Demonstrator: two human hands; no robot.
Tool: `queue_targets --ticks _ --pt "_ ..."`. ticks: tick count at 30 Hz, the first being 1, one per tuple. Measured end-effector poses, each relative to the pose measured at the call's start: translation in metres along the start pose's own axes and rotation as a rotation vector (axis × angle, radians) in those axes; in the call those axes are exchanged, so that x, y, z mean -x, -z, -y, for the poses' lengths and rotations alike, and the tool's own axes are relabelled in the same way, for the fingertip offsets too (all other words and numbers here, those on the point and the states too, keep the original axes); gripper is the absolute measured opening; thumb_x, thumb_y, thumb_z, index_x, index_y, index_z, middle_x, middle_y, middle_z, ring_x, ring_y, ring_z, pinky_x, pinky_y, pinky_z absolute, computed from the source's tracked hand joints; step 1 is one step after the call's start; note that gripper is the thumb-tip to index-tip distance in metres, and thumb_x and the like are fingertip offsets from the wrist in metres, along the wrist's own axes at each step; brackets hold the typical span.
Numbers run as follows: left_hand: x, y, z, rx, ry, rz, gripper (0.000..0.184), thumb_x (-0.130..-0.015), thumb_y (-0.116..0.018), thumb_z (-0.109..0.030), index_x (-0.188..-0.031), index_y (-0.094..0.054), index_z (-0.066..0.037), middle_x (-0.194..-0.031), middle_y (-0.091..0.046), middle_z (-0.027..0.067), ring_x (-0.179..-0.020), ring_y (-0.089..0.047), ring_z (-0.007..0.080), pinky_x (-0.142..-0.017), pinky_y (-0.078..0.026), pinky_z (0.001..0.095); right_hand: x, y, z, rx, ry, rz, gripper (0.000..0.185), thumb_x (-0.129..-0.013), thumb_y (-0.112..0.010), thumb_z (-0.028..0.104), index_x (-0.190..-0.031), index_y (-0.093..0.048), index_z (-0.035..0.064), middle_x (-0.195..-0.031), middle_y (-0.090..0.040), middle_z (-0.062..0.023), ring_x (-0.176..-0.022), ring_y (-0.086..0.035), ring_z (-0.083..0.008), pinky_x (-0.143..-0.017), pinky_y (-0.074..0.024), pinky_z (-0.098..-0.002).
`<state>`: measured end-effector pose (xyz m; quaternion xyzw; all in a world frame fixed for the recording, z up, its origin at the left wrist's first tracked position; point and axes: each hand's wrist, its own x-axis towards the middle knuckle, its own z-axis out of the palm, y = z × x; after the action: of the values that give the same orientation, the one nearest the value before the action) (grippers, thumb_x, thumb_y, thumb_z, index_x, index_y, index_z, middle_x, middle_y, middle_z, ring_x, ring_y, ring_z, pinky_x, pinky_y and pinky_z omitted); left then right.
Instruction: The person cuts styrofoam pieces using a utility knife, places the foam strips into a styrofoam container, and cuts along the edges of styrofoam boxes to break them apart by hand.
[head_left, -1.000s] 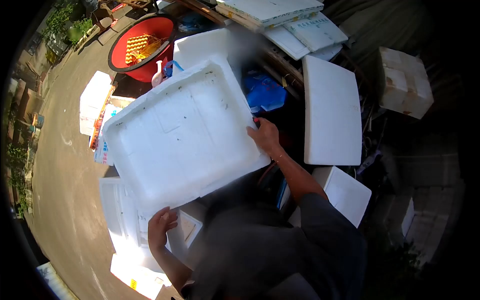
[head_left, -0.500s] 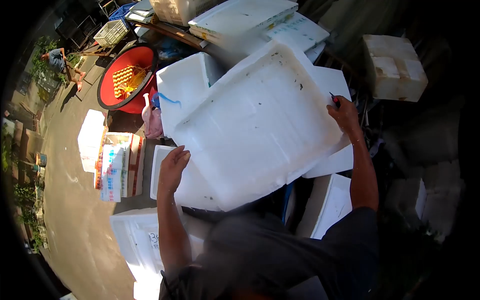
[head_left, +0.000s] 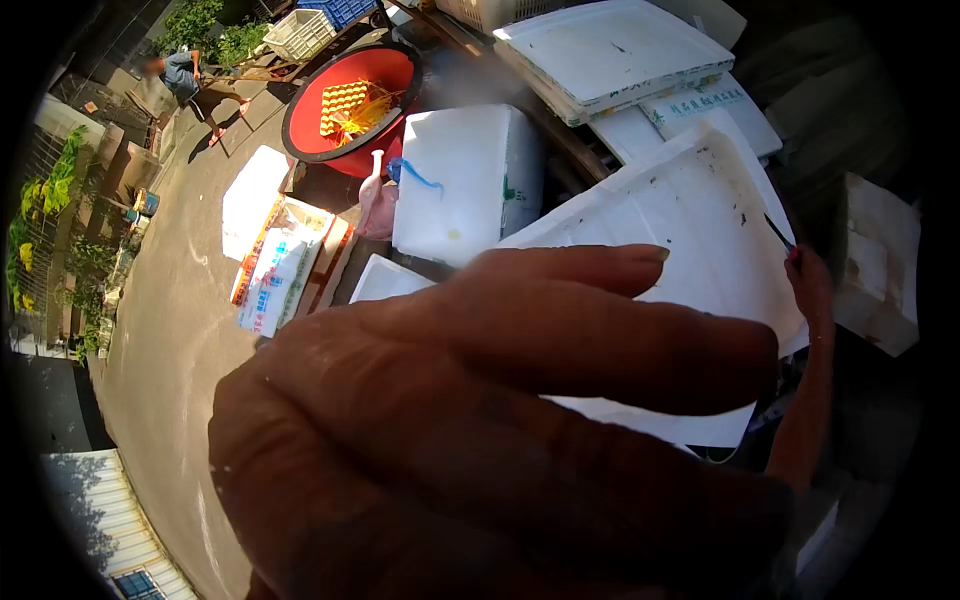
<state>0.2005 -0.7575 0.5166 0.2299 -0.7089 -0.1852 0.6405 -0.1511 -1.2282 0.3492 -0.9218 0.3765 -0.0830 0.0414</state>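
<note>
My left hand (head_left: 460, 420) is raised close to the camera and covers much of the lower view; its fingers are spread apart and nothing shows in it. On the right, my right hand (head_left: 808, 285) is closed around a small red-handled tool (head_left: 794, 254) with a thin dark tip pointing up and left. That hand is at the right edge of a large white foam lid (head_left: 690, 235), whose raised rim and dark specks show. The lid's lower left part is hidden behind my left hand.
A red tub (head_left: 350, 100) holds a yellow tray and orange strands. White foam boxes (head_left: 450, 180), stacked foam lids (head_left: 620, 50), taped boxes (head_left: 275, 265) and a brown-stained box (head_left: 875, 260) surround the lid. A person (head_left: 185, 80) is at the upper left.
My left hand has come up from beside the lid to just before the camera. The lid, first held at lower left, has moved right with my right hand. The view has shifted.
</note>
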Motion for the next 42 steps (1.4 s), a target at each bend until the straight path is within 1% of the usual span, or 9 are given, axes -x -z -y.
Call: queue_targets --ticks 12,18,23,30,32,34,36,40,42 --pt "0.002 0.03 0.042 0.368 0.086 0.173 0.069 -0.096 -0.051 -0.053 -0.13 -0.052 0.007 -0.12 -0.056 0.0281 -0.12 -0.05 0.0406 -0.105 -0.038 0.0506 0.017 -0.036 -0.041 0.119 -0.004 -0.04 0.027 -0.094 -0.059 0.007 -0.118 -0.056 -0.0042 -0.105 -0.061 -0.0239 -0.1 -0.057 -0.0415 -0.085 -0.0451 -0.0476" --pt "0.058 0.073 0.168 -0.339 0.823 0.417 0.072 -0.093 -0.059 -0.051 -0.132 -0.052 0.009 -0.125 -0.059 0.0288 -0.117 -0.056 0.0405 -0.099 -0.044 0.0458 0.012 0.004 -0.02 0.18 0.023 -0.025 0.007 -0.092 -0.053 0.003 -0.094 -0.049 -0.001 -0.087 -0.049 -0.021 -0.083 -0.049 -0.0394 -0.077 -0.0409 -0.0456" --pt "0.141 0.056 0.279 -0.297 1.139 0.031 0.077 -0.092 -0.061 -0.052 -0.138 -0.046 0.009 -0.13 -0.056 0.0296 -0.122 -0.055 0.0407 -0.102 -0.044 0.0432 0.014 0.034 0.012 0.275 0.042 -0.116 0.013 -0.089 -0.054 0.0 -0.102 -0.053 -0.0021 -0.092 -0.053 -0.0217 -0.089 -0.049 -0.0403 -0.082 -0.0392 -0.0481" --pt "0.165 -0.023 0.351 0.148 1.025 -0.003 0.092 -0.091 -0.065 -0.047 -0.153 -0.02 0.003 -0.154 -0.031 0.0263 -0.143 -0.033 0.0351 -0.115 -0.031 0.0384 -0.02 0.026 0.002 0.344 0.195 -0.21 0.02 -0.091 -0.05 0.003 -0.11 -0.056 -0.0008 -0.096 -0.057 -0.021 -0.096 -0.051 -0.0417 -0.09 -0.0375 -0.0484" --pt "0.177 -0.036 0.372 -0.066 1.033 -0.092 0.087 -0.091 -0.067 -0.045 -0.151 -0.026 0.002 -0.146 -0.042 0.026 -0.134 -0.043 0.0342 -0.11 -0.037 0.0389 -0.035 0.015 -0.013 0.385 -0.024 0.019 0.019 -0.092 -0.05 0.003 -0.11 -0.056 -0.0001 -0.098 -0.058 -0.0207 -0.099 -0.051 -0.0418 -0.092 -0.0382 -0.0479" --pt "0.189 -0.064 0.39 -0.087 1.039 -0.131 0.082 -0.09 -0.069 -0.043 -0.149 -0.032 0.001 -0.132 -0.054 0.0248 -0.121 -0.053 0.0329 -0.1 -0.043 0.0396 -0.025 -0.009 -0.007 0.231 0.152 -0.233 0.009 -0.088 -0.054 -0.001 -0.097 -0.055 0.0003 -0.087 -0.055 -0.0188 -0.084 -0.053 -0.0394 -0.074 -0.0409 -0.048" --pt "0.201 -0.071 0.409 -0.16 1.044 -0.213 0.08 -0.088 -0.072 -0.043 -0.147 -0.038 -0.001 -0.109 -0.065 0.0213 -0.098 -0.063 0.0295 -0.085 -0.049 0.0404 -0.023 -0.023 -0.002 0.308 -0.089 -0.038 0.031 -0.088 -0.06 0.0 -0.119 -0.058 0.0015 -0.113 -0.061 -0.0204 -0.107 -0.055 -0.0411 -0.099 -0.0392 -0.051" --pt "0.218 -0.09 0.431 0.037 1.292 -0.249 0.082 -0.09 -0.068 -0.048 -0.148 -0.037 0.002 -0.125 -0.061 0.0205 -0.113 -0.06 0.0259 -0.093 -0.048 0.0367 -0.008 -0.073 0.012 0.109 -0.137 -0.303 0.038 -0.096 -0.06 0.009 -0.133 -0.052 0.002 -0.131 -0.058 -0.0197 -0.125 -0.052 -0.0394 -0.115 -0.0221 -0.0631" --pt "0.217 -0.093 0.448 0.066 1.198 -0.244 0.073 -0.095 -0.064 -0.041 -0.149 -0.037 0.0 -0.132 -0.058 0.0196 -0.12 -0.056 0.0254 -0.099 -0.045 0.0361 0.0 -0.079 0.044 -0.01 -0.227 -0.436 0.037 -0.099 -0.057 0.013 -0.133 -0.05 0.0002 -0.122 -0.062 -0.0204 -0.111 -0.059 -0.0369 -0.104 -0.0402 -0.0509"
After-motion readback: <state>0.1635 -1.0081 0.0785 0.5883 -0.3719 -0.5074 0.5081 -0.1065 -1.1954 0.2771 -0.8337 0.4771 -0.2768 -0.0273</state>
